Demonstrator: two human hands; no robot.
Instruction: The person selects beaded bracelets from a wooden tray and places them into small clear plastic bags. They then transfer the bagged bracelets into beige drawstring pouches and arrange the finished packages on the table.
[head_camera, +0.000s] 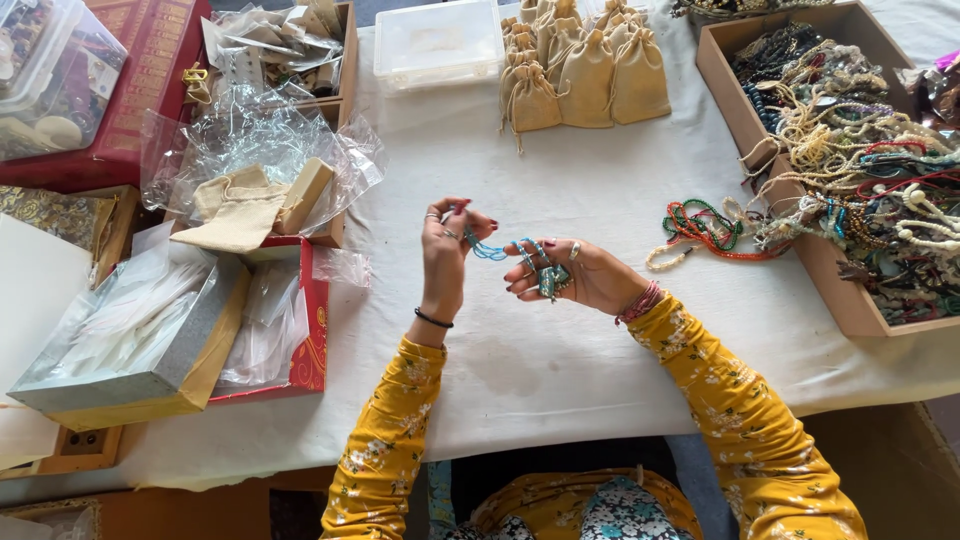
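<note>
Above the white tablecloth (560, 190), a string of blue beads (492, 250) stretches between both hands. The left hand (447, 247) pinches its left end; the right hand (570, 275) clasps the bunched remainder with a blue pendant (550, 283). Loose bead strands (705, 228) lie right.

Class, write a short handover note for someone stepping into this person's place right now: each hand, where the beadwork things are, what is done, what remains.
Left hand: raised over the white table cloth, fingers pinching one end of a blue bead string.
Right hand: palm up, the rest of the string looped over its fingers, a small teal pendant in the palm.
Nearby: loose bead necklaces on the cloth to the right, a cardboard box of beads beyond; tan drawstring pouches at the far edge.
Done: string picked up, stretched between both hands.
Left: the string is in no pouch yet.
</note>
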